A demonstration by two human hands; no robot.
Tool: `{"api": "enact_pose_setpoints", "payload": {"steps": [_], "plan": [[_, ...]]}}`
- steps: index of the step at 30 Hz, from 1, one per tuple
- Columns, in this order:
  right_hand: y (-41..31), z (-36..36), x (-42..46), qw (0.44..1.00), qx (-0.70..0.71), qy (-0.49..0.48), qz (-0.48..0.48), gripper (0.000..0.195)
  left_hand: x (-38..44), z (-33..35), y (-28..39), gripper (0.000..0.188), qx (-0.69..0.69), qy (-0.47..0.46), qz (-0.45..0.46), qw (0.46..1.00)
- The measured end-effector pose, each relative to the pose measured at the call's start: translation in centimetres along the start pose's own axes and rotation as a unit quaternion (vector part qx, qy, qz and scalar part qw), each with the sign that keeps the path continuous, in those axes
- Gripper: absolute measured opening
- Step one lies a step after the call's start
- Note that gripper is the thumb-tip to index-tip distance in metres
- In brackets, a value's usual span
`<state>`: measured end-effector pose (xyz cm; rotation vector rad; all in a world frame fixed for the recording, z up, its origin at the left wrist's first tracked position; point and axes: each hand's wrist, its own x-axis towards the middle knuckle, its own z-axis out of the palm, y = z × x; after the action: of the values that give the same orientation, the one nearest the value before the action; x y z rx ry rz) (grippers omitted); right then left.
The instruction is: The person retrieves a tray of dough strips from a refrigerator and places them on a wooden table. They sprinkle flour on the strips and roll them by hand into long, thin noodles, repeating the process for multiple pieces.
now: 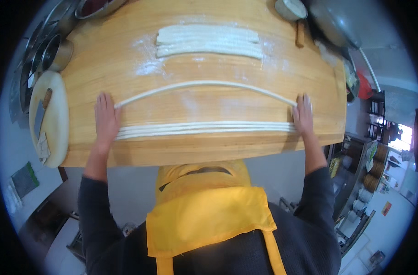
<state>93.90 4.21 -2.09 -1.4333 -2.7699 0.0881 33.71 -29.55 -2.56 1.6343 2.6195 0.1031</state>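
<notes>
A long dough rope (209, 83) arches across the wooden table (209, 151). My left hand (107, 117) lies flat, palm down, at the rope's left end, fingers nearly together. At the right end my right hand (303, 115) rests palm down on or against it. Whether either hand grips the rope cannot be told. Several thin dough strands (205, 127) lie side by side nearer to me, their ends beside or under my wrists and palms. Farther back, a block of thicker dough strips (209, 40) sits on the table amid scattered flour (149, 67).
A cutting board (61, 120) with a cleaver (40, 115) and a cloth (43, 146) is at the left edge. Metal pots (63, 55) stand behind it. At the back right are a flour bowl (291, 9), a wooden stick (300, 33) and a large metal pan (334, 24).
</notes>
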Motion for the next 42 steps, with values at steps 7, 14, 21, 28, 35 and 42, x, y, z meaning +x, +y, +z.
{"api": "enact_pose_setpoints", "payload": {"steps": [7, 14, 21, 28, 35, 42], "plan": [[-1.0, -1.2, -0.3, 0.995, 0.020, -0.045, 0.083, 0.055, 0.3, 0.2, 0.0, 0.060, 0.013, 0.017, 0.017, 1.000], [-0.5, -2.2, -5.4, 0.997, -0.030, -0.017, 0.071, 0.050, -6.4, -3.1, 0.9, 0.057, -0.047, -0.081, 0.027, 0.995], [-10.1, -2.8, 10.2, 0.965, 0.210, 0.155, 0.018, 0.022, 7.7, -3.6, 8.3, 0.039, -0.223, 0.081, -0.027, 0.971], [-15.7, -0.4, 17.4, 0.952, 0.216, 0.101, 0.193, 0.029, 15.0, -2.3, 16.3, 0.030, -0.257, 0.034, -0.164, 0.952], [-18.1, -3.3, 17.1, 0.952, 0.191, -0.012, 0.240, 0.035, 14.0, -1.6, 17.0, 0.022, -0.183, 0.070, -0.104, 0.975], [-17.5, -0.1, 16.3, 0.958, 0.203, 0.026, 0.199, 0.035, 15.4, -1.1, 18.7, 0.021, -0.235, 0.011, -0.126, 0.964]]}}
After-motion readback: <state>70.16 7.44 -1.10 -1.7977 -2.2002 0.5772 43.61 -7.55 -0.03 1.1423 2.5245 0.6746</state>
